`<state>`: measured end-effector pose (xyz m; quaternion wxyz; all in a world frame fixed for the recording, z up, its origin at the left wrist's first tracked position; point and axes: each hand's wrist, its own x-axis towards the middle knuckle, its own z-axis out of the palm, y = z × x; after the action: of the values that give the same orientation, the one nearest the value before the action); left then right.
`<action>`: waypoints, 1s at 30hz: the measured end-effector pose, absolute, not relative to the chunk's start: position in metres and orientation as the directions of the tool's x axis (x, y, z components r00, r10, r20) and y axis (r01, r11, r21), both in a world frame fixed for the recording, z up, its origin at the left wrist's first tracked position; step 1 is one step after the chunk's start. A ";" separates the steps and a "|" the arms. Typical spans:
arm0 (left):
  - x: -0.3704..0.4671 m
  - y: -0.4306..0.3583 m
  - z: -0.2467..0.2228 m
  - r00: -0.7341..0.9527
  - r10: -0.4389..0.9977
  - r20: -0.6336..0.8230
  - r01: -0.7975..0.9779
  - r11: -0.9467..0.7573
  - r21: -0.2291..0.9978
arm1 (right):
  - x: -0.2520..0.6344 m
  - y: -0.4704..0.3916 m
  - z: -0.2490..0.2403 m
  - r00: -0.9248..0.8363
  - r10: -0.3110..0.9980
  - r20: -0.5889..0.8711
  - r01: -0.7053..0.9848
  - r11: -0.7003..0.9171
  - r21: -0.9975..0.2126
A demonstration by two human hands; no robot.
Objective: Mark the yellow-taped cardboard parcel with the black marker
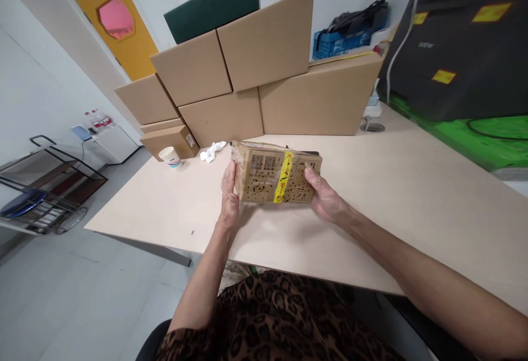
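left hand (229, 198) clamped on parcel's left end, right hand (325, 198) on its right end | parcel (275, 179) between them, long axis left-right, tilted up just above table (412, 201) | worn printed cardboard, yellow tape band | behind: crumpled tissue (212, 151), paper cup (170, 157), smooth stacked cartons (256, 80)

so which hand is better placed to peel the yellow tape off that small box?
Probably right. The right hand grips the small box at its right end, fingers nearer the yellow tape. The left hand clamps the far left end and could steady the box.
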<state>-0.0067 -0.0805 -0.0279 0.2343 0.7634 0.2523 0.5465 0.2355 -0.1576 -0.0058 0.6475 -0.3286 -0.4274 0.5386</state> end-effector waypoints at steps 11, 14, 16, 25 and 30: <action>-0.004 -0.079 -0.033 0.062 0.684 0.727 0.059 -0.730 0.681 | 0.237 -0.158 -0.010 -0.001 0.985 0.173 -0.389 0.159 -0.908; -0.007 -0.073 -0.037 -0.012 0.751 0.661 -0.009 -0.661 0.751 | 0.239 -0.160 -0.012 -0.044 0.975 0.219 -0.312 0.195 -0.930; -0.007 -0.070 -0.040 -0.022 0.764 0.645 -0.036 -0.645 0.763 | 0.241 -0.159 -0.014 -0.063 0.963 0.261 -0.245 0.239 -0.940; -0.006 -0.073 -0.037 0.093 0.784 0.614 -0.041 -0.613 0.789 | 0.248 -0.156 -0.017 -0.051 0.839 0.542 -0.017 0.542 -0.840; -0.004 -0.083 -0.032 0.132 0.744 0.655 0.061 -0.666 0.744 | 0.248 -0.156 -0.011 -0.029 0.872 0.488 -0.046 0.487 -0.872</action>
<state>-0.0035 -0.0832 -0.0324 0.2886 0.6948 0.2897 0.5917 0.2479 -0.1557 -0.0115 0.6091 -0.3385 -0.6102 0.3768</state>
